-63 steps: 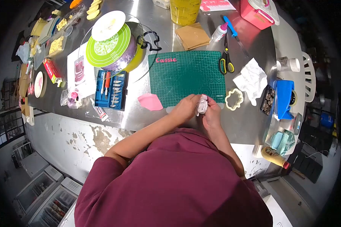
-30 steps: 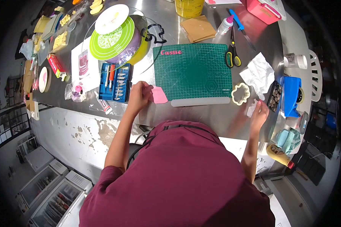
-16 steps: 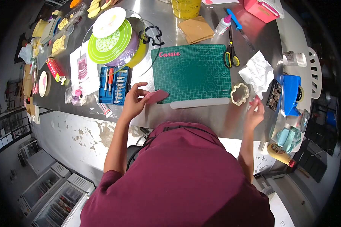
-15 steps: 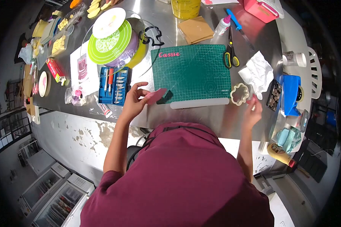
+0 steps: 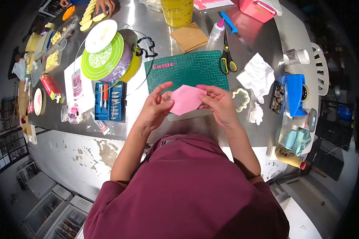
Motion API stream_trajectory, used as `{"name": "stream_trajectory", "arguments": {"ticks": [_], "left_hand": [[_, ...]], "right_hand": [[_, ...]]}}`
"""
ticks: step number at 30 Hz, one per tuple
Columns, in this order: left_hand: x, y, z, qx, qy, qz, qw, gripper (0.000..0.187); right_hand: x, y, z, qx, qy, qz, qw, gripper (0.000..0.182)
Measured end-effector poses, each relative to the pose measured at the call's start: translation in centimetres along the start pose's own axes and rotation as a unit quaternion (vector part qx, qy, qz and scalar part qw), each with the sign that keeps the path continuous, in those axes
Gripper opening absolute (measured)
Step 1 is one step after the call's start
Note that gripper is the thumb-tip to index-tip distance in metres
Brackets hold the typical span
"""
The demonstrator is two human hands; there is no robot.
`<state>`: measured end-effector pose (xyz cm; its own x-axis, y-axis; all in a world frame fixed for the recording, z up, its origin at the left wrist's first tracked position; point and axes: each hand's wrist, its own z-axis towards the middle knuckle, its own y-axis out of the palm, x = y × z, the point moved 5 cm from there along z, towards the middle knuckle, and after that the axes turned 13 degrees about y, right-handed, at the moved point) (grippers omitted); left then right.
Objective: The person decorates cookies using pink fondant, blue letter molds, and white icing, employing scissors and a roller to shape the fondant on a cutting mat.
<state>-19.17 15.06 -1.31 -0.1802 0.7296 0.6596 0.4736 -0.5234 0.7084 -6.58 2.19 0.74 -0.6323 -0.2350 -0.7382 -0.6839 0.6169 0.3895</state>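
Note:
A flat pink piece of paper or thin sheet [image 5: 187, 100], cut with angled corners, is held up between my two hands. My left hand [image 5: 154, 106] pinches its left edge with the thumb, and my right hand [image 5: 220, 104] grips its upper right edge between thumb and fingers. Below it lies a green cutting mat [image 5: 187, 69], with the pink lettering "Cassie" [image 5: 163, 65] near its upper left. A cream wavy-edged cutter ring [image 5: 246, 99] sits just right of my right hand. Beside that are crumpled white paper [image 5: 256, 77] and a smaller scrap [image 5: 256, 114].
Scissors [image 5: 227, 59], a blue-handled knife [image 5: 236, 32] and a glue bottle [image 5: 217, 30] lie beyond the mat. At the left are a green turntable [image 5: 103, 63] and a blue blade case [image 5: 109, 101]. Another person's hand [image 5: 104, 6] is at the far edge.
My right hand has moved left from beside the crumpled paper and now grips the pink sheet's right side. The sheet has been raised and turned face-on. Another person's hand shows more at the top.

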Motion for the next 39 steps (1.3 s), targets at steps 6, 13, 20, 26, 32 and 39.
{"name": "stream_trajectory", "arguments": {"ticks": [6,13,20,26,32,39], "left_hand": [[2.1,2.8,0.4,-0.042,0.03,0.059,0.997,0.055],[3.3,4.4,0.4,-0.071,0.042,0.069,0.994,0.059],[4.6,5.7,-0.2,-0.08,0.169,0.258,0.948,0.06],[6.8,7.3,-2.2,-0.115,0.549,0.496,0.663,0.043],[6.7,7.9,-4.8,-0.118,0.64,0.582,0.488,0.043],[5.8,7.3,-5.5,-0.097,0.654,0.59,0.463,0.046]], "right_hand": [[-2.6,-0.9,-1.7,0.04,-0.036,-0.006,0.999,0.023],[-4.5,-0.7,-3.7,0.04,-0.08,-0.02,0.996,0.024],[-5.6,-0.2,-5.0,0.046,-0.163,-0.1,0.981,0.024],[-7.6,1.2,-6.6,0.039,-0.417,-0.317,0.851,0.023],[-7.7,1.0,-7.6,0.101,-0.494,-0.322,0.801,0.021],[-7.6,1.4,-8.8,0.115,-0.548,-0.34,0.756,0.021]]}}
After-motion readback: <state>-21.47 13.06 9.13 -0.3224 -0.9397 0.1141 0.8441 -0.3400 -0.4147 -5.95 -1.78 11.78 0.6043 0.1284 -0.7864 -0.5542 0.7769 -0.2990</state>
